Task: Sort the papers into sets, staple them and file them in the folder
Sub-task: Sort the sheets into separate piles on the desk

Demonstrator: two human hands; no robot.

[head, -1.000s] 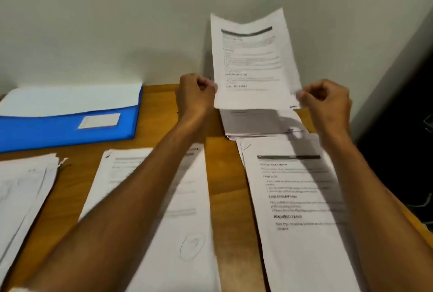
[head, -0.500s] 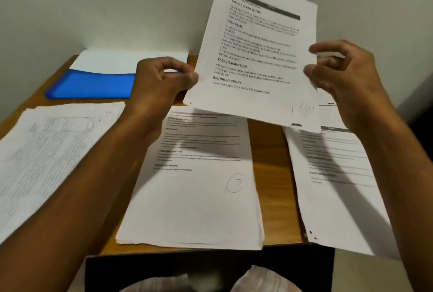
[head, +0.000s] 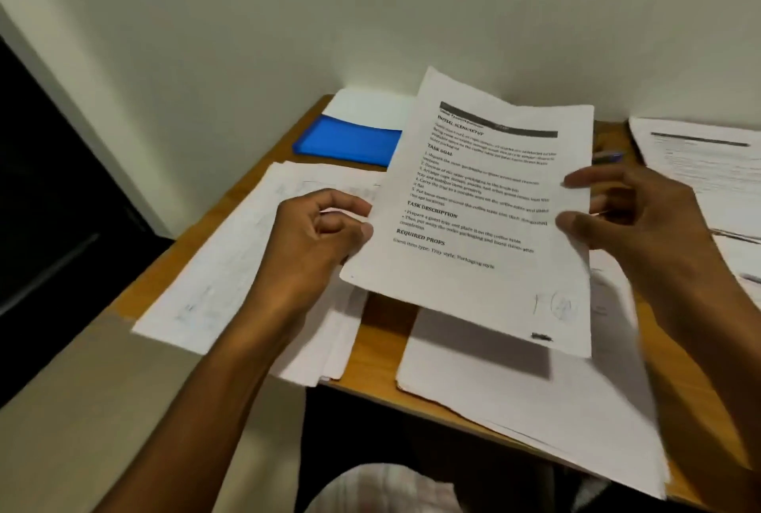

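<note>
A printed sheet (head: 477,220) with headings and a pen mark near its lower right corner hangs tilted above the wooden table (head: 383,331). My left hand (head: 317,240) pinches its left edge between thumb and curled fingers. My right hand (head: 630,216) holds its right edge, thumb on the front and fingers behind. Under the sheet lies a pile of papers (head: 535,401) that overhangs the table's front edge. Another pile (head: 247,265) lies to the left, partly under my left hand. A blue folder (head: 350,139) with a white sheet on it lies at the far left against the wall.
More printed pages (head: 708,166) lie at the far right of the table. A blue pen (head: 609,157) peeks out behind the held sheet. The wall stands right behind the table. A dark opening is at the left, and my lap shows below the table edge.
The camera has swung left and down. The held sheet has come lower and closer to the table, over the middle pile. Both hands keep their hold on its edges.
</note>
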